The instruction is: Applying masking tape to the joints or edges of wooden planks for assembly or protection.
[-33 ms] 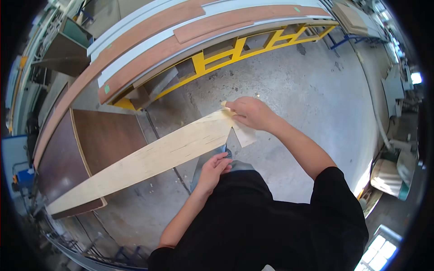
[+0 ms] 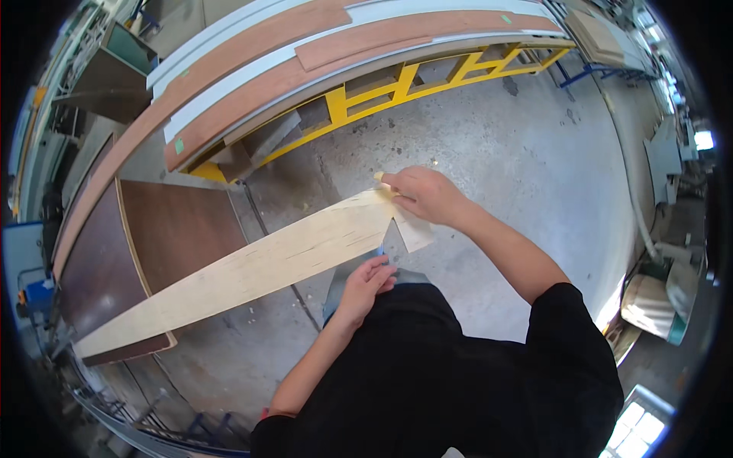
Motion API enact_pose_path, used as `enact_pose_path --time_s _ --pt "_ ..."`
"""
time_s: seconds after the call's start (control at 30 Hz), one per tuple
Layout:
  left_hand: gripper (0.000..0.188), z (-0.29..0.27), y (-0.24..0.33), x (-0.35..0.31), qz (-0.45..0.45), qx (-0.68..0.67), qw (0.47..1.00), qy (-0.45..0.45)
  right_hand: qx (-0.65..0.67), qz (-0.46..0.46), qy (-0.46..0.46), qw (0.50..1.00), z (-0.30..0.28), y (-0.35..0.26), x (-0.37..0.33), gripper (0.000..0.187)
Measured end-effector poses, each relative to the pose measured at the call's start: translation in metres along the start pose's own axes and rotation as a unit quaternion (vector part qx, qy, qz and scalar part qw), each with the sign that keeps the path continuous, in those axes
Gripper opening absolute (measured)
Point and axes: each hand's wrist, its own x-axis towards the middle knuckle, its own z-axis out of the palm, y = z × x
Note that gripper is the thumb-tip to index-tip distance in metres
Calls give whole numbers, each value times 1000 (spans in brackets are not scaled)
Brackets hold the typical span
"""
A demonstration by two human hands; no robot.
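A long, pale wood veneer strip runs from the lower left up to my right hand. That hand is closed on the strip's wide right end, thumb and fingers pinching it. Beneath the hand, the end shows a pointed notch, with a short pale flap hanging beside it. Something small and yellow shows at a fingertip; I cannot make out what it is. My left hand is below the strip, in front of my body, its fingers loosely bent and apart with nothing visible in them.
Ahead stands a long bench with a yellow frame, carrying reddish-brown boards and white ones. The strip's far end lies over a dark brown panelled cabinet at left. Stacked boards are at the far right. The grey concrete floor spreads between.
My left hand has shifted very slightly, its fingers a little more spread. My right hand and the veneer strip look nearly unchanged.
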Motion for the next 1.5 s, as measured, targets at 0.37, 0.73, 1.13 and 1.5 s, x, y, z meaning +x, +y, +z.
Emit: enact_pose_path --time_s 0.37,0.73,1.13,1.5 --pt "30 67 -11 76 103 -189 976 5 64 -172 -59 981 -6 1 4 48" --pt "29 117 -14 74 168 -233 889 357 291 -260 -171 905 -55 36 -14 26" --pt "40 160 15 82 258 385 528 711 458 -6 -138 878 -42 110 49 42" --pt "24 141 55 100 207 361 577 702 386 187 -216 877 -14 119 96 32"
